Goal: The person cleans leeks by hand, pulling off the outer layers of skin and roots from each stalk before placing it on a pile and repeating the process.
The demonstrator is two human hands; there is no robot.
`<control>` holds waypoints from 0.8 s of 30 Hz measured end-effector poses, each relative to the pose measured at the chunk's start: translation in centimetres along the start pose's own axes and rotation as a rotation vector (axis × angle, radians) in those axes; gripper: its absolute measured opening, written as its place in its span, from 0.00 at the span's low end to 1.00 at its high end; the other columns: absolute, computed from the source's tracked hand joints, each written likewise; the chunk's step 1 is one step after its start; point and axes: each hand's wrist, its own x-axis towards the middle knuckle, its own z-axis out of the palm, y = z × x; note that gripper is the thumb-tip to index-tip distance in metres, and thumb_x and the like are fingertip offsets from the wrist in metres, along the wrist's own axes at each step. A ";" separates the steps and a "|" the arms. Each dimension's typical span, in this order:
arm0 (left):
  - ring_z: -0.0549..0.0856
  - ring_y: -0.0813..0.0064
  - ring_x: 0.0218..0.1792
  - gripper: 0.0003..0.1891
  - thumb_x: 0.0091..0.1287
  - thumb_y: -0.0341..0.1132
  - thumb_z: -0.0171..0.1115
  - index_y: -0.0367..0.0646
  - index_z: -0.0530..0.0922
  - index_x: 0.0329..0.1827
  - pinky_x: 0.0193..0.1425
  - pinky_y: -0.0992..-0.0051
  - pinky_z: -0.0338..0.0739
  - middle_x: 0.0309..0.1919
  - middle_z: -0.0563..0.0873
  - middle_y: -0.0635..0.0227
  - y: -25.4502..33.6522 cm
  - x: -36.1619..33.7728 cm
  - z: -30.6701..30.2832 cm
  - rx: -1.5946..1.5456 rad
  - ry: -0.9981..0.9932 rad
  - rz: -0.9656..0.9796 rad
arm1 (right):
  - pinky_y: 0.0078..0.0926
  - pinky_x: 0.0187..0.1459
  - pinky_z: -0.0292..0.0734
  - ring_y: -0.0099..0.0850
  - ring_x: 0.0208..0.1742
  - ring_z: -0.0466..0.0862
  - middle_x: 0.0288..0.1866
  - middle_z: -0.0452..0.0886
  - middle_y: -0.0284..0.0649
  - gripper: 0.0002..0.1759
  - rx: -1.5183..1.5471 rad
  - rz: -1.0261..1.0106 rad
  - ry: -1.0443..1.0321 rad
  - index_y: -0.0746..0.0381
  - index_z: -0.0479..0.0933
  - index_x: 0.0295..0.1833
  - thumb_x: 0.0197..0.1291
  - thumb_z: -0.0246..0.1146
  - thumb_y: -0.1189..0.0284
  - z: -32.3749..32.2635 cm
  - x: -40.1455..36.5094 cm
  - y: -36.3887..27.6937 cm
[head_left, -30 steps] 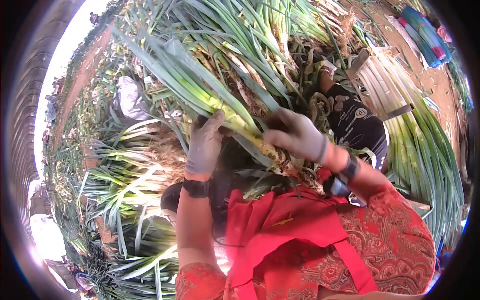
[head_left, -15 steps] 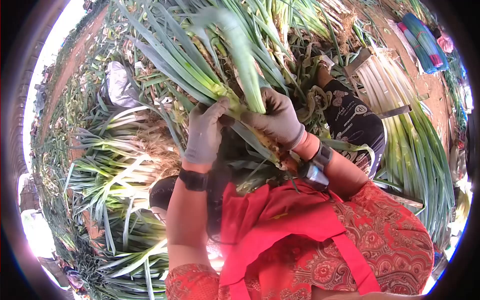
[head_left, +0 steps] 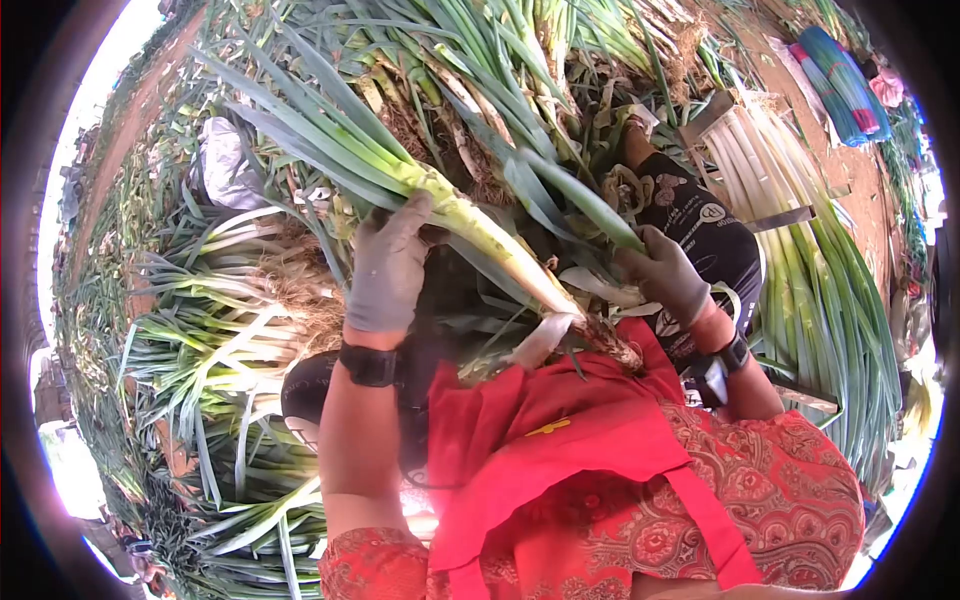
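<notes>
My gloved left hand is closed around a leek at the base of its green leaves. The leek's pale stalk slants down to the right, with its dirty roots by the red apron. A loose strip of skin hangs near the root end. To the right, my gloved right hand is closed on a green leaf that points up and to the left, apart from the leek's stalk.
Leeks with pale roots lie at the left. Uncleaned leeks are heaped ahead. White-stalked leeks fill a rack at the right, near a blue-green roll. A white bag lies at the upper left.
My right hand has moved right and down, away from the stalk, with the leaf in it. The leek's pale stalk is now bared. My left hand has shifted slightly left.
</notes>
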 end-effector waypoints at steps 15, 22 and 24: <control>0.84 0.64 0.49 0.34 0.54 0.44 0.78 0.38 0.74 0.61 0.57 0.65 0.78 0.48 0.85 0.61 1.3 -0.7 -0.9 -0.204 -0.370 0.096 | 0.20 0.39 0.75 0.17 0.34 0.78 0.32 0.84 0.33 0.15 0.244 -0.147 -0.699 0.70 0.83 0.47 0.59 0.69 0.70 3.9 4.3 -13.6; 0.86 0.66 0.42 0.38 0.48 0.51 0.81 0.37 0.75 0.56 0.49 0.66 0.81 0.41 0.85 0.61 1.1 -0.6 -1.4 -0.115 -0.446 0.075 | 0.21 0.36 0.75 0.17 0.33 0.78 0.32 0.84 0.32 0.17 0.380 0.014 -0.773 0.69 0.84 0.42 0.58 0.68 0.65 5.7 4.9 -11.9; 0.86 0.66 0.43 0.37 0.49 0.49 0.81 0.37 0.75 0.58 0.50 0.66 0.81 0.42 0.86 0.61 1.4 -0.8 -1.0 -0.142 -0.442 0.073 | 0.21 0.36 0.75 0.18 0.34 0.79 0.32 0.85 0.33 0.20 0.319 0.052 -0.840 0.70 0.84 0.42 0.57 0.68 0.62 6.8 5.2 -11.3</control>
